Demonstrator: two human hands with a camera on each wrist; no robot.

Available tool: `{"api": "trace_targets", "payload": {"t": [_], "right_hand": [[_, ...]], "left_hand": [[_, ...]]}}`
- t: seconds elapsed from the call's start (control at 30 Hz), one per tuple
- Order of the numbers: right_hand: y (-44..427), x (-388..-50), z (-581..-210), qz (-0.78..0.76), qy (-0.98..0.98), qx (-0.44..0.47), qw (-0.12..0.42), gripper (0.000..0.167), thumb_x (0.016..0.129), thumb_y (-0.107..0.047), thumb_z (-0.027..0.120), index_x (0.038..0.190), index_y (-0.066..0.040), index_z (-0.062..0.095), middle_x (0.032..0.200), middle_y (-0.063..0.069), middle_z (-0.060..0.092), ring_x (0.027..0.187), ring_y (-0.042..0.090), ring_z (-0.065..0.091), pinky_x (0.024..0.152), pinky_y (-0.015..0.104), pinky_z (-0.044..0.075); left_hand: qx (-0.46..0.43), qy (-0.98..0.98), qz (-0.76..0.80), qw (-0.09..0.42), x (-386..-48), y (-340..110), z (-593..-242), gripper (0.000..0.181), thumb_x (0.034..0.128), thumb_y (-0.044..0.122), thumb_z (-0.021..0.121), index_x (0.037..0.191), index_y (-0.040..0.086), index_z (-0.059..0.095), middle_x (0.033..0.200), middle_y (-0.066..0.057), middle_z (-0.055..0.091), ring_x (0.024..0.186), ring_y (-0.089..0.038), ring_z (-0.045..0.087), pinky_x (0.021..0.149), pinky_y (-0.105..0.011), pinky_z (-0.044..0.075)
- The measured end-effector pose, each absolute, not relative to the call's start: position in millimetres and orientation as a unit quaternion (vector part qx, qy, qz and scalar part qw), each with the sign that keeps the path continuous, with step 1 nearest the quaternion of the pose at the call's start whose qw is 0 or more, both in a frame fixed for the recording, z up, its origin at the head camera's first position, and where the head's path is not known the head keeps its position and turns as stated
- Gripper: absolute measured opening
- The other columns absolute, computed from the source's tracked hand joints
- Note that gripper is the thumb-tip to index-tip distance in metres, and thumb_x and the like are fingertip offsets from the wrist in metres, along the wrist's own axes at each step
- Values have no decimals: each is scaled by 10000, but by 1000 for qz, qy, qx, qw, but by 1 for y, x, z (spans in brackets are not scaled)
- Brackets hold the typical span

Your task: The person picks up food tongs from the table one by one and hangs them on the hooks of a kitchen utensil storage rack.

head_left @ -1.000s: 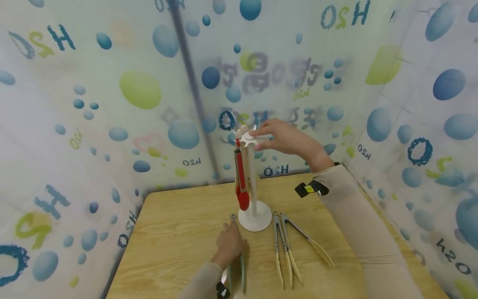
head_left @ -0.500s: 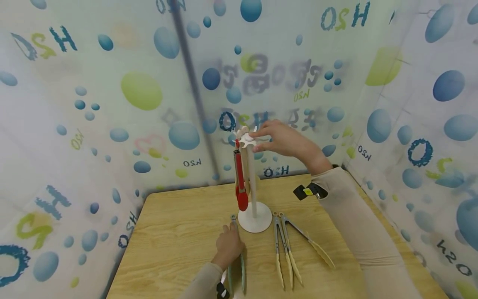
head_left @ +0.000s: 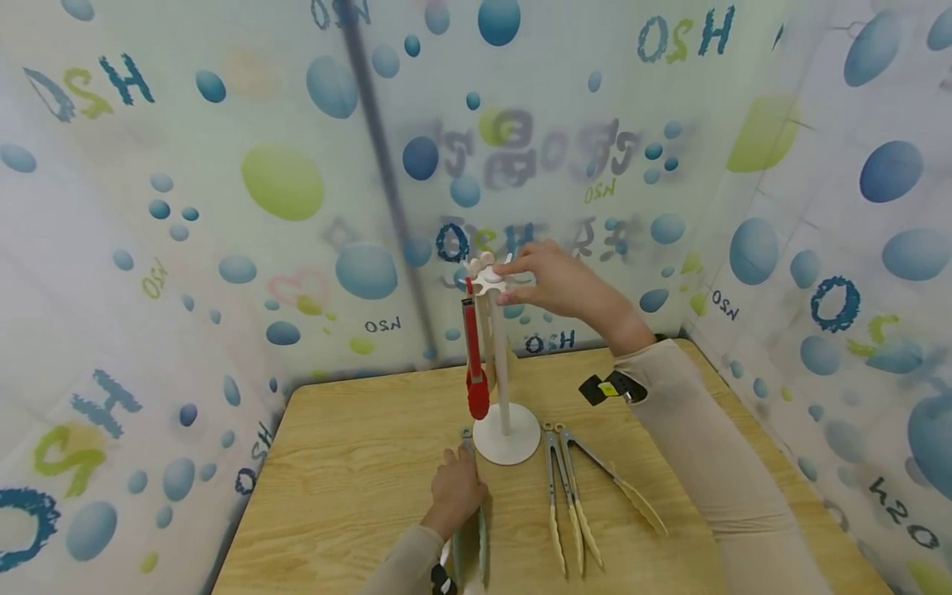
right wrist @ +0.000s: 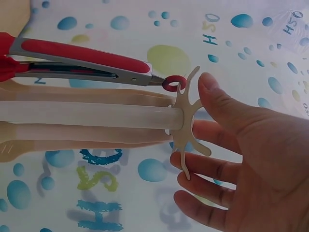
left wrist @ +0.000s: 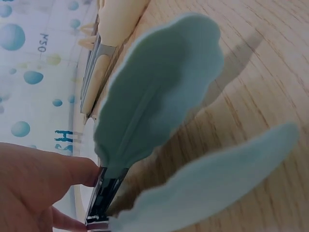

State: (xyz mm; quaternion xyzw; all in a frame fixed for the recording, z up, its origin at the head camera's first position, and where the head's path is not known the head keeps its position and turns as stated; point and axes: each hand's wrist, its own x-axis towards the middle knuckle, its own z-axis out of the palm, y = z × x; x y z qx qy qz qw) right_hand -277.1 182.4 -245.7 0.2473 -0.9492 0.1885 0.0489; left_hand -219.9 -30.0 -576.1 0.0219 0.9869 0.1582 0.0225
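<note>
My left hand [head_left: 456, 489] pinches a pair of teal-tipped tongs [left wrist: 159, 92] lying on the table, its thumb and a finger at the metal arms in the left wrist view. At the top of a white utensil stand [head_left: 502, 364], my right hand [head_left: 554, 279] has thumb and fingers around the hooked crown [right wrist: 182, 116]. Red-handled tongs [right wrist: 87, 55] hang by their ring from one hook. Beige utensils [right wrist: 96, 137] hang close around the pole, their kind hard to tell.
Two pairs of cream-tipped tongs [head_left: 568, 504] lie on the wooden table [head_left: 357, 463] right of the stand's round base [head_left: 508, 450]. A patterned curtain [head_left: 297, 248] surrounds the table's back and sides.
The hanging red tongs have swung a little to the left around the pole. My right hand has shifted slightly left with the stand's top. My left hand stays on the teal tongs.
</note>
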Motion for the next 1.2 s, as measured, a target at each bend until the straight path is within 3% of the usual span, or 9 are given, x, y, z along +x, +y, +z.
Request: {"api": "trace_targets", "payload": {"t": [0.3,0.57,0.77,0.97,1.2], "right_hand": [[174,-274,-247,209,-949,230,59,574,896,-460,684,1414,-249,556,1284,113,560,1155,278,492,925,453,486],[172,-274,-250,212,-948,229,69,575,893,-466,688,1413,-257,558,1262,104,561,1134,277,489,884,445,482],[181,-282,-254,235,-938,249,51,592,895,-500,679,1419,-255,553,1327,81,519,1236,285,447,976,487,457],[198,-290,-255,255,-922,288,42,587,925,-435,668,1452,-226,517,1563,107,362,1470,350,269,1136,588,348],[213,-301,-258,247,-917,311,33,494,959,-415,627,1426,-280,544,1618,43,332,1527,326,228,1181,605,284]], "left_hand": [[6,982,191,10,-220,-34,-574,720,753,168,742,1381,-65,478,1271,-303,530,811,-365,620,615,-479,544],[11,976,219,-2,-222,-41,-566,763,744,186,770,1408,-31,462,1152,-243,556,712,-252,563,539,-394,500],[20,969,245,-9,-221,-50,-560,738,771,172,750,1421,-6,449,1067,-199,549,650,-216,531,477,-346,437],[26,963,265,-47,-226,-63,-557,754,793,157,764,1453,22,425,1045,-189,538,651,-196,521,476,-294,431],[32,951,297,-81,-232,-80,-540,798,844,210,737,1526,75,345,1068,-212,543,673,-180,512,481,-257,406]]}}
